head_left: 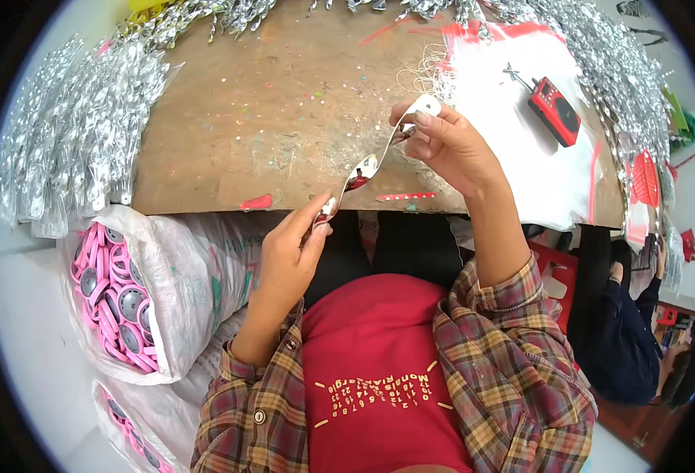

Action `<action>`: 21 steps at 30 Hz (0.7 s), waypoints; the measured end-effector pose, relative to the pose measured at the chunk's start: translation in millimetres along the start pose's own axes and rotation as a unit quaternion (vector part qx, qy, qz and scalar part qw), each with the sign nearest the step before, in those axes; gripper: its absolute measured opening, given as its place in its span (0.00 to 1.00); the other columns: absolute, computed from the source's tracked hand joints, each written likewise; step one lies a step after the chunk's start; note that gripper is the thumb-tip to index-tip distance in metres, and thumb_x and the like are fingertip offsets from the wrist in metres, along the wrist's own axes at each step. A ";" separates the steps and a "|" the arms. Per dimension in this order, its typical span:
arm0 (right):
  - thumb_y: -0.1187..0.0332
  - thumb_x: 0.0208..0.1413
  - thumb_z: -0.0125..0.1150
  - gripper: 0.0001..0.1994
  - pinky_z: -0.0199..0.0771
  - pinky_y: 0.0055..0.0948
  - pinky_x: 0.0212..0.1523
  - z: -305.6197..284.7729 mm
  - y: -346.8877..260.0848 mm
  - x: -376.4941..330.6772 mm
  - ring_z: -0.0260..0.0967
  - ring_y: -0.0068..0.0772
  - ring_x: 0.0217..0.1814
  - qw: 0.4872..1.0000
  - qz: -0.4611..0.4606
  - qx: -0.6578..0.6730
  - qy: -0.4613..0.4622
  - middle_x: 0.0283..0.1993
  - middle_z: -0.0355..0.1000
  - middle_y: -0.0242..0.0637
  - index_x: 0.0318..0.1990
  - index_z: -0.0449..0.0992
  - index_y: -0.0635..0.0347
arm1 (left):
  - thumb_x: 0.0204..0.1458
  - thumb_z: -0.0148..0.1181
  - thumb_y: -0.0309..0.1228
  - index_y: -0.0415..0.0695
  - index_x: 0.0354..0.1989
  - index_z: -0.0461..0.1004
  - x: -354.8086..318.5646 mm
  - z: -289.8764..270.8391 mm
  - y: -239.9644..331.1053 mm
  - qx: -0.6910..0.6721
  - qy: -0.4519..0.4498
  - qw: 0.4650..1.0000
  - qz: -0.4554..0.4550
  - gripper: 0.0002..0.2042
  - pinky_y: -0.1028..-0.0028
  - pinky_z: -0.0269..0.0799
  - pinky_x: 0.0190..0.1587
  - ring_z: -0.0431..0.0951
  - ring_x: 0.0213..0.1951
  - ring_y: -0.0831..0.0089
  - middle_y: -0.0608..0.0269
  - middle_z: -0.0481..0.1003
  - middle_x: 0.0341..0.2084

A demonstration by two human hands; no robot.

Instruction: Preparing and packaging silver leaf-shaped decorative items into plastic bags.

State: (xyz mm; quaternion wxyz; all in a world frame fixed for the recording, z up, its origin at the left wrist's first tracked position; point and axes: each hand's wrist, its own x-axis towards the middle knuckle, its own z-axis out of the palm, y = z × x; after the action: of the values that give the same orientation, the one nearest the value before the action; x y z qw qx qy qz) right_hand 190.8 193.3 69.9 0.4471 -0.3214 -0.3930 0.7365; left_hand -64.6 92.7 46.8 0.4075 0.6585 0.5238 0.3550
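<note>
Red radio [555,112], white sack [186,288]

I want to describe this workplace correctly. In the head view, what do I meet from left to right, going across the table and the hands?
Pile of silver strips → left hand → twisted shiny strip → right hand → red radio.

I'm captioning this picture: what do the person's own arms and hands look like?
Loose plaid cloth sleeves, maroon, yellow and dark grey, stop short of the wrists. The left hand and right hand are bare: no gloves, rings or watch visible.
</note>
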 end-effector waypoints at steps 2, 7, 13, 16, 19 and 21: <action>0.64 0.58 0.57 0.16 0.65 0.18 0.35 4.9 2.9 -1.1 0.60 0.15 0.27 0.998 -0.005 0.052 -0.026 0.40 0.71 0.32 0.49 0.70 0.65 | 0.53 0.54 0.23 0.42 0.54 0.70 -4.9 -6.6 -1.0 0.059 0.007 0.998 0.032 0.18 0.68 0.72 0.37 0.78 0.34 0.58 0.50 0.76 0.36; 0.69 0.61 0.53 0.11 0.66 0.19 0.39 -35.5 8.1 -2.6 0.65 0.18 0.44 0.987 -0.061 0.148 0.015 0.48 0.69 0.32 0.49 0.70 0.61 | 0.54 0.54 0.25 0.39 0.53 0.71 -11.8 -32.9 1.9 0.115 0.014 0.993 0.033 0.17 0.71 0.70 0.40 0.76 0.36 0.62 0.50 0.75 0.37; 0.66 0.61 0.55 0.16 0.65 0.19 0.43 -40.4 4.7 -9.7 0.64 0.18 0.39 0.987 -0.061 0.086 0.119 0.42 0.68 0.29 0.53 0.68 0.63 | 0.55 0.55 0.29 0.39 0.50 0.73 -16.1 -56.9 -12.4 0.099 0.057 0.993 0.013 0.15 0.68 0.70 0.46 0.76 0.44 0.56 0.50 0.76 0.40; 0.66 0.61 0.54 0.17 0.65 0.20 0.45 -32.8 2.2 -0.6 0.67 0.21 0.44 0.989 -0.063 0.033 0.130 0.47 0.69 0.32 0.55 0.67 0.64 | 0.54 0.56 0.28 0.38 0.50 0.74 -8.4 -70.8 -38.7 0.067 0.130 0.989 -0.035 0.15 0.73 0.70 0.47 0.77 0.42 0.68 0.54 0.78 0.40; 0.66 0.61 0.53 0.18 0.66 0.22 0.49 -20.5 0.5 5.7 0.69 0.25 0.50 0.984 -0.059 -0.036 0.165 0.51 0.70 0.36 0.56 0.67 0.65 | 0.52 0.57 0.31 0.43 0.47 0.76 8.0 -87.4 -39.3 0.169 0.191 0.967 0.001 0.14 0.66 0.70 0.38 0.77 0.36 0.56 0.50 0.76 0.33; 0.67 0.61 0.53 0.17 0.67 0.24 0.51 -26.0 5.3 12.9 0.70 0.29 0.54 0.990 -0.071 -0.027 0.119 0.52 0.71 0.40 0.55 0.68 0.66 | 0.51 0.57 0.30 0.45 0.48 0.75 20.2 -95.8 -34.8 0.173 0.176 0.969 0.015 0.15 0.67 0.70 0.38 0.76 0.34 0.57 0.51 0.75 0.32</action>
State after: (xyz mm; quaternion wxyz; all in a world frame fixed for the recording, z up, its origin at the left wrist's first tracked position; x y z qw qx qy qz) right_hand 204.9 211.0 51.1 0.5326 -0.3897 -0.3784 0.6491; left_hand -160.2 132.4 55.9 0.1832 0.6543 0.6306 0.3750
